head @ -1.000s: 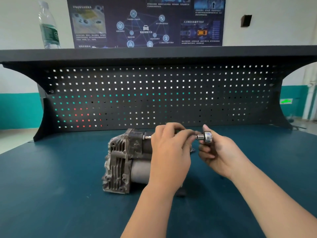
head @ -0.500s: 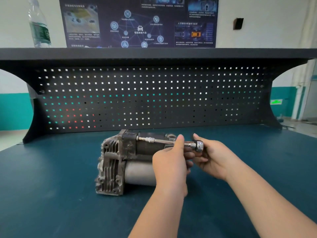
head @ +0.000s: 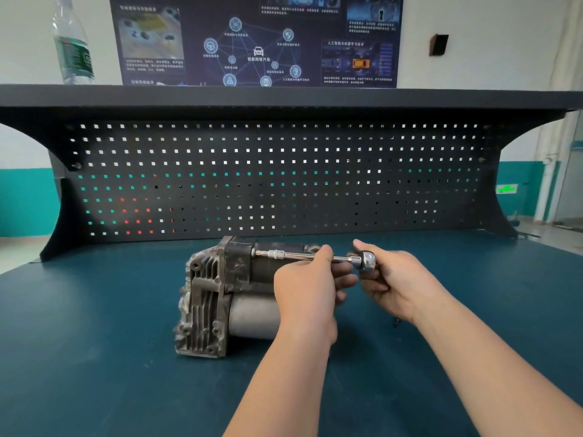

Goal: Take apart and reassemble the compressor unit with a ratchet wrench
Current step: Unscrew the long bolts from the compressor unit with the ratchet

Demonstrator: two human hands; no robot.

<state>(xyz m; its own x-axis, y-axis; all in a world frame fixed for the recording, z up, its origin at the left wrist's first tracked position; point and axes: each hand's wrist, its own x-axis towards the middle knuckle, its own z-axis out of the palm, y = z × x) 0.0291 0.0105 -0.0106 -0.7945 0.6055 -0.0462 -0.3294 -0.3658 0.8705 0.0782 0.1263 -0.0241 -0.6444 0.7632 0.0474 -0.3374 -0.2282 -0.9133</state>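
Head view: a grimy grey compressor unit (head: 220,294) lies on its side near the middle of the dark teal worktop (head: 94,357), closer to the back edge, its finned end plate facing left. A ratchet wrench (head: 315,256) runs level along its upper part, the socket end meeting the dark block at the top. The left hand (head: 307,285) curls around the long shaft and steadies it. The right hand (head: 394,279) wraps its fingers around the chrome ratchet head (head: 366,260). To turn the fastener well, the shaft probably needs to stay in line with the bolt and pushed inward, so the socket does not slip. Behind stands a black pegboard (head: 284,171) under a shelf with a water bottle (head: 74,48).
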